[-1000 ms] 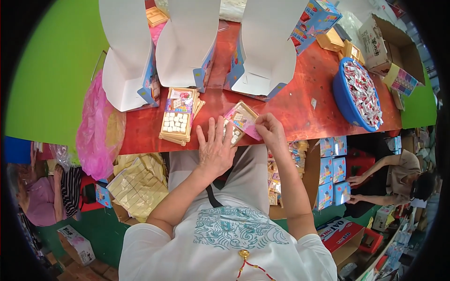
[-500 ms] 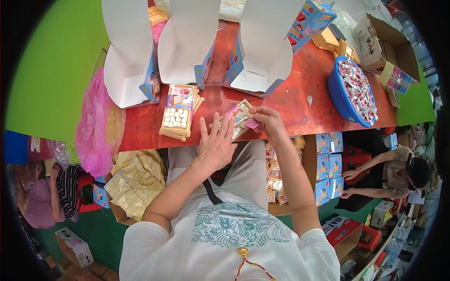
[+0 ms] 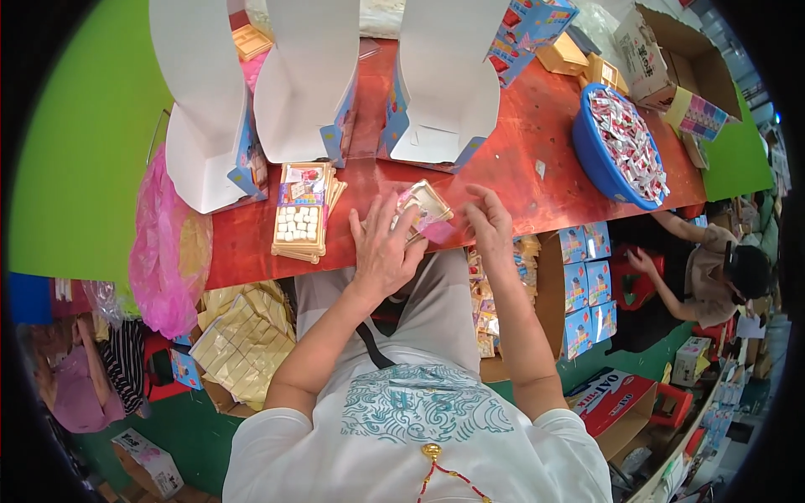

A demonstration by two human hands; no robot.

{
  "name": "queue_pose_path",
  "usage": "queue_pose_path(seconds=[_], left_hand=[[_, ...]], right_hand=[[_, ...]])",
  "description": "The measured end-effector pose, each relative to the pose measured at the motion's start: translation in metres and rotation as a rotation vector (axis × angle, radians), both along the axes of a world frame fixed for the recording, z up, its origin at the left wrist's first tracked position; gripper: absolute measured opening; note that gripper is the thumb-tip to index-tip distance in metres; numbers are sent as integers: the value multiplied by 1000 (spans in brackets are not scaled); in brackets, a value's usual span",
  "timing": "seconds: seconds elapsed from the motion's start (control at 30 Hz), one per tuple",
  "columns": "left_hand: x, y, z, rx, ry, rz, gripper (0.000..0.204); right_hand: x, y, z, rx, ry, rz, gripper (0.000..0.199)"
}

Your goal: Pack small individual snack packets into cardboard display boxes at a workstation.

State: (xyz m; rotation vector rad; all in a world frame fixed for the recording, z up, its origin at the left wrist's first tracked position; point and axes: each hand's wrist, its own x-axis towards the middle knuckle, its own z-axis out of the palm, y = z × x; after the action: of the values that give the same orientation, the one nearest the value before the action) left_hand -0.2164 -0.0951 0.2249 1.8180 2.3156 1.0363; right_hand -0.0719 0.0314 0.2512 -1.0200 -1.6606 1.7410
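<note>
Left hand: left hand [image 3: 381,251] lies spread, fingers pressing on the small tray [image 3: 426,208].
Right hand: right hand [image 3: 490,225] loosely open, touching its pink wrapper [image 3: 436,228].
Tray: at red table's [image 3: 520,159] near edge.
Done: filled stack [image 3: 300,222] alongside.
Left: blue basin [image 3: 610,168] looks full.

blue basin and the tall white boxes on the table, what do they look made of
Blue basin: likely plastic, with a smooth, even-coloured, moulded rounded rim. Tall white boxes: likely thin cardboard, matte white inside, printed blue outside, with flat folded panels and creased flaps.
</note>
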Motion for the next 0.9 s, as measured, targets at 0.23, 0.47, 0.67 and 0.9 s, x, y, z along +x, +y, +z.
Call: queue_pose_path(seconds=[0.23, 0.47, 0.67, 0.9], left_hand=[[-2, -4, -5, -99, 100, -27, 67], [-11, 12, -1, 24, -24, -88, 57], [-28, 0, 10, -83, 56, -66, 44], [-1, 0, -7, 62, 87, -17, 48]], right_hand=[[-7, -5, -4, 23, -100, -84, 39], [-8, 9, 16, -89, 138, -49, 41], [-26, 0, 0, 6, 209, -25, 38], [-37, -18, 76, 809, 88, -46, 18]])
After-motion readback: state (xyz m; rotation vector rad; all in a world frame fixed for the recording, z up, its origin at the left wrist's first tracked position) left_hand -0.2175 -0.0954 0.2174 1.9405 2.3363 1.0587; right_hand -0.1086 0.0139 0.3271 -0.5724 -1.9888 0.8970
